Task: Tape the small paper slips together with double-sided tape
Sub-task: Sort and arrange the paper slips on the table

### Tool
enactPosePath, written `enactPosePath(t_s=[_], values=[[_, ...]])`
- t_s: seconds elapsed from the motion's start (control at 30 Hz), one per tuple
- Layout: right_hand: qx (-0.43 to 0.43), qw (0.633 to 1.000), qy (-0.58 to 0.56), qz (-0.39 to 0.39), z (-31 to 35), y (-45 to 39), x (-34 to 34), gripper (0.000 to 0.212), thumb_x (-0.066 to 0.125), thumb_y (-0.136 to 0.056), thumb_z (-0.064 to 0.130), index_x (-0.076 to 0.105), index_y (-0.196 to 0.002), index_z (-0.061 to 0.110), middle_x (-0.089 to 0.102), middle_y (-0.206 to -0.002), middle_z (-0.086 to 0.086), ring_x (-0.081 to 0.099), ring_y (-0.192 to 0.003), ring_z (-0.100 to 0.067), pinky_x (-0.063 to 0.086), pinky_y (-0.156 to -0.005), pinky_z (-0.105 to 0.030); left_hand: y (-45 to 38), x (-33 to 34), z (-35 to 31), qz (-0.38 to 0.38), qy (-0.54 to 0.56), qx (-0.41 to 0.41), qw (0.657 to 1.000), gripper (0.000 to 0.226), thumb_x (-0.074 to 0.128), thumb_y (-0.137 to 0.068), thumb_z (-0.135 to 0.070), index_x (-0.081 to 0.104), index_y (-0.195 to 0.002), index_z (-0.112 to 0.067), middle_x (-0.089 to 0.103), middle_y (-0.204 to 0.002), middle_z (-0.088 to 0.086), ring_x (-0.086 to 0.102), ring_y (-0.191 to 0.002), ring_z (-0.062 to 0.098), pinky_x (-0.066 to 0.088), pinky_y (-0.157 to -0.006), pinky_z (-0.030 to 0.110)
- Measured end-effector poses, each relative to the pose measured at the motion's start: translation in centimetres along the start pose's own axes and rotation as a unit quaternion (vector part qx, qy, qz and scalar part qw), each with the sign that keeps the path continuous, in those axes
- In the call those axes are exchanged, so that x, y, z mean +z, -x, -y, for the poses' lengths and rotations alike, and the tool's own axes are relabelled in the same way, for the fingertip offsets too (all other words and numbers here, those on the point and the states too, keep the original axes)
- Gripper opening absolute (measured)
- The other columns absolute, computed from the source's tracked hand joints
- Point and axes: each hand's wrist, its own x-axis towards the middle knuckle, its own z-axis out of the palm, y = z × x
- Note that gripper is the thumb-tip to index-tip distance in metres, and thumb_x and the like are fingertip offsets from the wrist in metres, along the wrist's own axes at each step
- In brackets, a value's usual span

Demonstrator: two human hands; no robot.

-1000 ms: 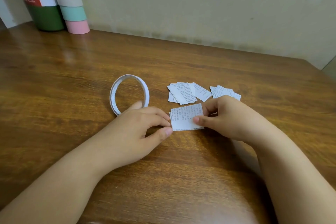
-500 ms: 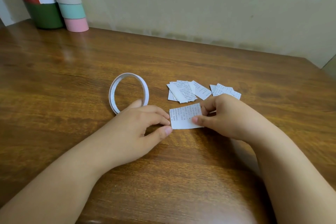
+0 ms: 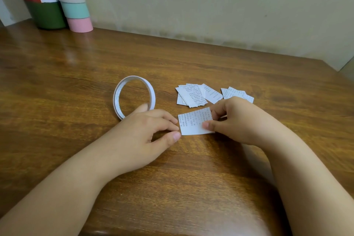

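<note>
Nearest the camera, two bare forearms reach in over the brown wooden table (image 3: 191,188). The left hand (image 3: 141,132) has its fingers curled, thumb and forefinger pinching the left edge of a small white printed paper slip (image 3: 193,122). The right hand (image 3: 241,120) grips the slip's right side, thumb on top, fingers curled round its far corner. The slip sits low over the table between the hands. Just beyond the left hand lies a white ring of double-sided tape (image 3: 134,96). Behind the right hand lie loose heaps of printed paper slips (image 3: 193,95). Far left, by the wall, stand a dark green cylinder (image 3: 41,0) and a stack of pastel tape rolls (image 3: 74,0).
</note>
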Motion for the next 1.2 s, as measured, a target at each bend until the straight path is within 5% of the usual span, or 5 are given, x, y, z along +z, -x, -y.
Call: enactPosePath(t_s=[0.33, 0.5, 0.73, 1.03, 1.2], values=[[-0.004, 1.0, 0.012, 0.004, 0.2, 0.1, -0.1, 0.037, 0.067, -0.086, 0.036, 0.05, -0.06, 0.016, 0.05, -0.063, 0.002, 0.043, -0.056, -0.011, 0.031, -0.052, -0.025, -0.1, 0.0, 0.2, 0.002, -0.017, 0.001, 1.0, 0.053, 0.032, -0.077, -0.069, 0.066, -0.107, -0.043, 0.052, -0.114, -0.037, 0.035, -0.107, -0.008, 0.036, -0.073, 0.009], [-0.004, 1.0, 0.012, 0.006, 0.2, 0.1, -0.1, 0.037, 0.067, -0.086, 0.036, 0.05, -0.06, 0.016, 0.05, -0.063, 0.002, 0.043, -0.056, -0.011, 0.032, -0.052, -0.025, -0.1, -0.2, -0.1, 0.018, -0.036, -0.003, 0.999, 0.027, 0.048, -0.091, -0.039, 0.064, -0.113, -0.04, 0.049, -0.115, -0.037, 0.032, -0.107, -0.011, 0.03, -0.082, 0.006], [-0.004, 1.0, 0.017, 0.006, 0.3, 0.2, -0.1, 0.039, 0.066, -0.086, 0.035, 0.048, -0.058, 0.016, 0.05, -0.063, 0.002, 0.043, -0.056, -0.011, 0.03, -0.051, -0.025, -0.2, 0.0, 0.0, 0.011, -0.035, 0.011, 0.999, 0.028, 0.049, -0.092, -0.034, 0.062, -0.117, -0.038, 0.047, -0.112, -0.038, 0.034, -0.108, -0.007, 0.028, -0.086, 0.004], [-0.005, 1.0, 0.019, 0.0, 0.4, 0.2, 0.0, 0.037, 0.066, -0.086, 0.034, 0.049, -0.06, 0.016, 0.05, -0.064, 0.0, 0.042, -0.056, -0.012, 0.03, -0.05, -0.025, -0.2, 0.6, 0.4, 0.011, -0.046, 0.029, 0.998, 0.041, 0.035, -0.086, -0.044, 0.062, -0.117, -0.043, 0.046, -0.115, -0.029, 0.033, -0.106, -0.002, 0.026, -0.087, 0.006], [0.006, 1.0, -0.023, -0.009, 0.1, 0.4, -0.2, 0.025, 0.07, -0.082, 0.037, 0.066, -0.074, 0.014, 0.064, -0.073, -0.002, 0.054, -0.064, -0.013, 0.038, -0.056, -0.025, -0.4, 0.9, 0.6, 0.002, -0.054, 0.033, 0.998, 0.052, 0.025, -0.082, -0.056, 0.063, -0.115, -0.044, 0.048, -0.113, -0.028, 0.035, -0.102, -0.003, 0.028, -0.083, 0.009]])
